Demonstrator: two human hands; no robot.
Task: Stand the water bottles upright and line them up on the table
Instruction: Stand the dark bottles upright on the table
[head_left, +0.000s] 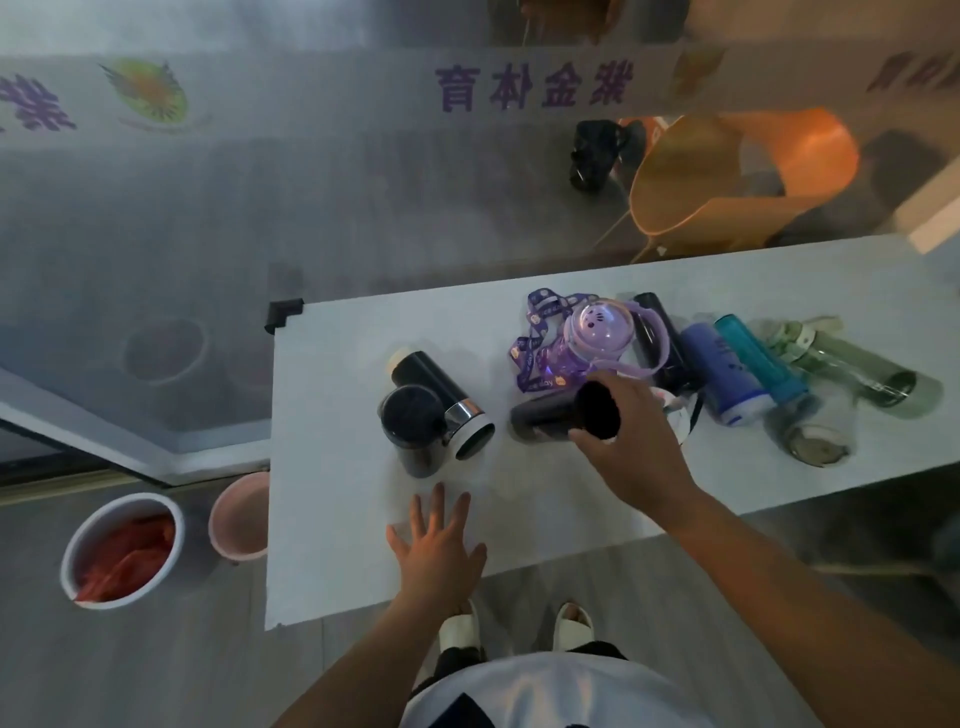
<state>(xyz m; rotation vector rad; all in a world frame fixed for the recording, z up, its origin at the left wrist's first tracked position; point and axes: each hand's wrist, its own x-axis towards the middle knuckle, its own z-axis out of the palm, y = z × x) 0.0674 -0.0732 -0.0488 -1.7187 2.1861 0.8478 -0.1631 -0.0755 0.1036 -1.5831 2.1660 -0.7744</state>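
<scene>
My right hand grips a dark bottle near its top, tilted over the white table. My left hand lies flat and empty on the table near its front edge, fingers spread. To the left a black bottle stands upright, touching a black flask with a silver band that leans beside it. Behind my right hand stands a purple kids' bottle with handles and a strap. Further right lie a black bottle, a blue one, a teal one and a clear green one.
A clear glass bottle stands at the right front. On the floor to the left sit a white bucket with red cloth and a pink bucket. An orange chair stands behind the table. My feet are at the table's front edge.
</scene>
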